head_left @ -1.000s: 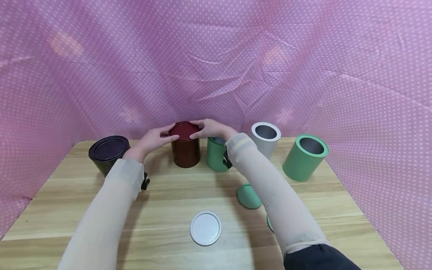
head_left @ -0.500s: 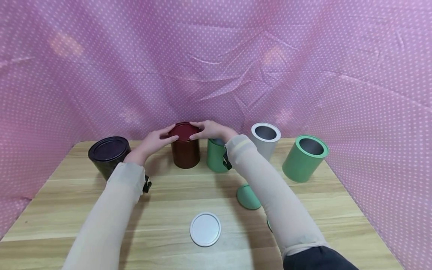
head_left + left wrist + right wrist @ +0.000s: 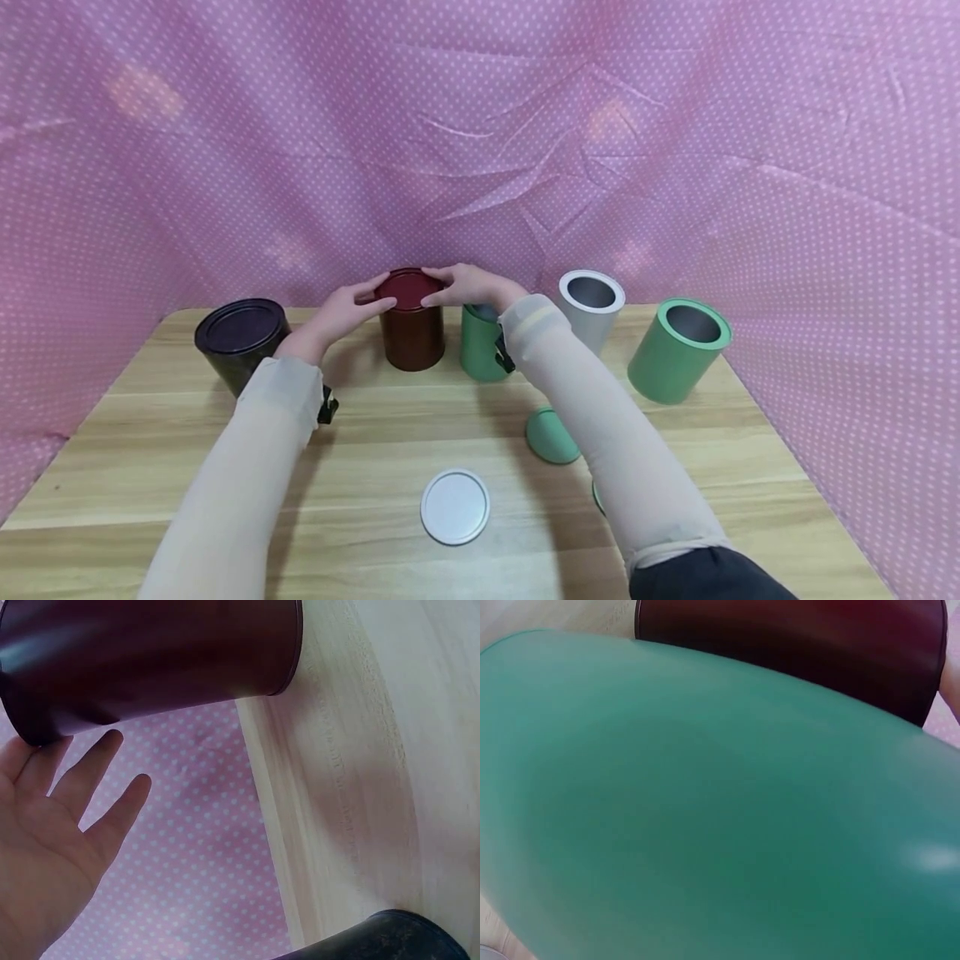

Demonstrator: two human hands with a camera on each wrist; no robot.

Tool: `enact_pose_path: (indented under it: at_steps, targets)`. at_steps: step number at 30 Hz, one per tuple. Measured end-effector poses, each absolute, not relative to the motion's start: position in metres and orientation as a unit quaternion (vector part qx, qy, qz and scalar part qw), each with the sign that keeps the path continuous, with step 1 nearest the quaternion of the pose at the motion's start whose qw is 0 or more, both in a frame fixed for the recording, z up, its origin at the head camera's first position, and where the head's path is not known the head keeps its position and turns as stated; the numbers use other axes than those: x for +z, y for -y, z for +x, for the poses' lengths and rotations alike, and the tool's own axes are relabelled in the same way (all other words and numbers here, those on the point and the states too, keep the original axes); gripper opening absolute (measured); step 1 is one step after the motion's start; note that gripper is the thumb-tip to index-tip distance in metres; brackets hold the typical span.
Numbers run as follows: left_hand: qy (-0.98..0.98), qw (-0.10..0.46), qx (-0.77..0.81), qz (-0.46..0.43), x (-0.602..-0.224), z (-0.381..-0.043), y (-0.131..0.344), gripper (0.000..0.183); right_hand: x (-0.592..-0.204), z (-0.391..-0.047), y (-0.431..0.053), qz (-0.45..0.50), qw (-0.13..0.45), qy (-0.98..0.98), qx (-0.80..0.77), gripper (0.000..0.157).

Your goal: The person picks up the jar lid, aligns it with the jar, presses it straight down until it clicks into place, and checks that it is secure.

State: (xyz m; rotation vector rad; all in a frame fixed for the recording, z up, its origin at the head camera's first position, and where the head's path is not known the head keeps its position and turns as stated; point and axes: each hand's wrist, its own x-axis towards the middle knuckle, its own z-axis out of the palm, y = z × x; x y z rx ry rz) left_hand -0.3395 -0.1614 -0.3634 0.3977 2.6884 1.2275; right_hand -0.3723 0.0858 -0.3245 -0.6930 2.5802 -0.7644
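Note:
At the back of the table stands an upright dark red canister (image 3: pixel 414 343) with its red lid (image 3: pixel 409 291) on top. My left hand (image 3: pixel 337 318) grips the left side of the lid's rim, thumb in front and index finger behind. On the opposite side, my right hand (image 3: pixel 474 286) grips the rim in the same way. Several spread fingers (image 3: pixel 101 769) of the left hand stand off the canister's side in the left wrist view. Below the right hand is a green canister (image 3: pixel 478 346), which fills most of the right wrist view and hides the right fingers.
To the left stands a black lidded canister (image 3: pixel 242 326), partly behind the left wrist. A white canister (image 3: pixel 588 329) and another green canister (image 3: pixel 670 364) stand lidless at right. A white lid (image 3: pixel 454 507), a green lid (image 3: pixel 551 437) and a mostly hidden green-rimmed disc (image 3: pixel 597 497) lie in front.
My left forearm has shifted slightly to the right and down since a second ago. Both hands keep their place on the lid, and the canisters stay put.

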Motion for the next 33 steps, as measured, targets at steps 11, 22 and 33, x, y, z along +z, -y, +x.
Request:
enact_pose_path:
  at_steps: [11, 22, 33]
  targets:
    - [-0.887, 0.087, 0.435, 0.129, -0.366, -0.346, 0.164, 0.071, -0.323, -0.375, -0.082, -0.230, 0.183, -0.916, -0.273, 0.072]
    - [-0.893, 0.097, 0.419, 0.133, -0.358, -0.351, 0.166, 0.072, -0.318, -0.380, -0.078, -0.219, 0.195, -0.916, -0.273, 0.074]
    - [-0.893, 0.115, 0.412, 0.137, -0.354, -0.355, 0.165, 0.073, -0.316, -0.383, -0.077, -0.207, 0.206, -0.920, -0.261, 0.074]
